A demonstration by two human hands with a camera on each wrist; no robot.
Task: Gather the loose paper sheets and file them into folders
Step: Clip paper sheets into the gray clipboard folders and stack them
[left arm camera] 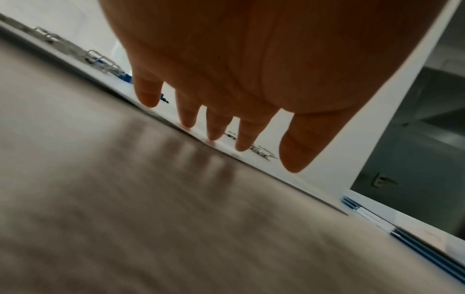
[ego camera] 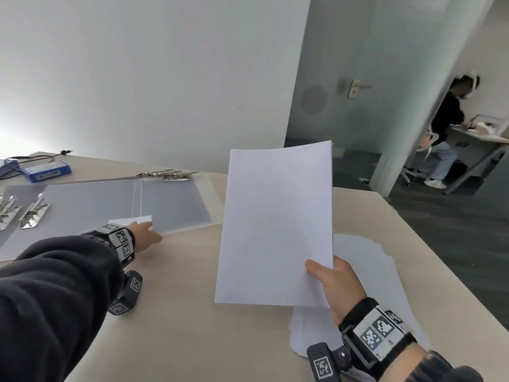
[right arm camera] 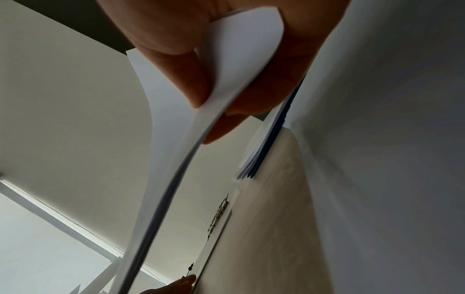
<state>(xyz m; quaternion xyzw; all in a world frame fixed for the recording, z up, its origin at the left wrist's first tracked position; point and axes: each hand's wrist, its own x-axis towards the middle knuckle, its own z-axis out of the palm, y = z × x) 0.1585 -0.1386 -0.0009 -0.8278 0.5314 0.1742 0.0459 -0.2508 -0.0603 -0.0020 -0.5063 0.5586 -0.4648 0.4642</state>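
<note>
My right hand (ego camera: 327, 279) pinches the lower right corner of a stack of white sheets (ego camera: 275, 224) and holds it upright above the table. In the right wrist view the thumb and fingers (right arm camera: 176, 79) clamp the bent stack (right arm camera: 173, 179). More loose sheets (ego camera: 366, 271) lie spread on the table under that hand. An open grey folder (ego camera: 170, 205) with a metal clip (ego camera: 168, 175) at its far edge lies to the left. My left hand (ego camera: 146, 234) reaches to its near edge, its straight fingers (left arm camera: 214, 131) touching there. A white sheet corner (ego camera: 132, 219) shows beside the wrist.
A second open folder with metal clips (ego camera: 30, 213) lies at the far left. Behind it are a blue box (ego camera: 45, 169) and a cable. The table's edge (ego camera: 391, 205) runs along the right. A person (ego camera: 446, 128) works at another desk beyond a door.
</note>
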